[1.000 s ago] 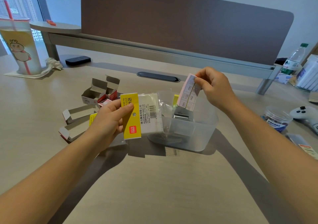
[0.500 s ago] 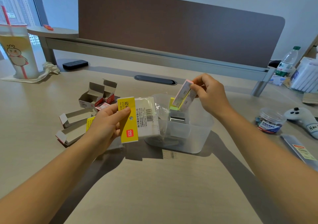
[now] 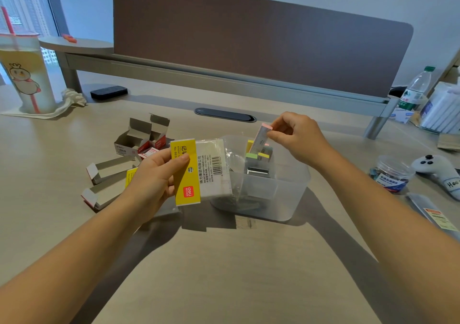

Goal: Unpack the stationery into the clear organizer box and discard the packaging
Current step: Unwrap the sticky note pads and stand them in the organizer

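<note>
The clear organizer box (image 3: pixel 286 194) stands on the desk in the middle. My right hand (image 3: pixel 296 138) pinches the top of a pink sticky-note pad (image 3: pixel 260 139), which stands tilted with its lower end inside the box. Green and yellow note pads (image 3: pixel 258 155) and a strip of staples (image 3: pixel 257 171) lie in the box beneath it. My left hand (image 3: pixel 154 181) holds the yellow-and-clear sticky-note wrapper (image 3: pixel 199 171) just left of the box, its plastic end overlapping the box's rim.
Several opened small cardboard boxes (image 3: pixel 124 164) lie left of my left hand. A drink cup (image 3: pixel 26 77) stands far left. At right are a clear jar of clips (image 3: pixel 392 174), a white controller (image 3: pixel 435 169), a flat packet (image 3: pixel 434 215) and a water bottle (image 3: pixel 414 89).
My right hand has lowered the pink pad from above the box down into it. My left hand still holds the wrapper in much the same place.
</note>
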Demonstrator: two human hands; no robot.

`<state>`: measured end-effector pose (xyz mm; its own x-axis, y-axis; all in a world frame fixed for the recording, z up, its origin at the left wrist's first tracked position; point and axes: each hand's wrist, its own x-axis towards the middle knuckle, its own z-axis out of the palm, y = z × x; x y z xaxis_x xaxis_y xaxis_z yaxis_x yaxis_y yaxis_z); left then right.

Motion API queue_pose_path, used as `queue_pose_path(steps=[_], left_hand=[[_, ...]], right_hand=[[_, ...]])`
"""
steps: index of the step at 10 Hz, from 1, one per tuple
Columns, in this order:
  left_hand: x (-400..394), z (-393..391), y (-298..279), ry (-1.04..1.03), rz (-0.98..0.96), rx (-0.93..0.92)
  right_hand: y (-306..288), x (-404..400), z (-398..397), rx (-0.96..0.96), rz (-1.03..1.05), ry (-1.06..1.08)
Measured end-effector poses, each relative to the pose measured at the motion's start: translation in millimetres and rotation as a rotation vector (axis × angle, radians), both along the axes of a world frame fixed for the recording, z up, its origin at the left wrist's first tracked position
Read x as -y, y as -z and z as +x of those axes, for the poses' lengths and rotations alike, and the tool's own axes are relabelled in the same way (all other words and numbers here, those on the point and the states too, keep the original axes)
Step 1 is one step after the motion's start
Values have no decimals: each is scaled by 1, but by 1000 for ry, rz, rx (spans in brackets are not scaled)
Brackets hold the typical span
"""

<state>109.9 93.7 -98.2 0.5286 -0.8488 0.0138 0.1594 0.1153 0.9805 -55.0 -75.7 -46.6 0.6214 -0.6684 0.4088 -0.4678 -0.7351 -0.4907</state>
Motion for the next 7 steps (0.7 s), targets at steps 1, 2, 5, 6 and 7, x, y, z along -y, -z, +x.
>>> queue_pose_path(steps=[1,2,5,6,7], left_hand=[[0,0,0,1,-2,2],[0,0,0,-2,-3,3],[-1,0,0,6,-6,4],[-2,1,-1,6,-6,2],[-2,1,0,10,-4,3]], right_hand=[[2,-1,2,-44,-15,38],[2,-7,4,-13,2,17],[-1,-21,10,-343,-56,-61],[-2,-20,15,-425,-76,-44],[-2,-20,16,-373,-12,-60]])
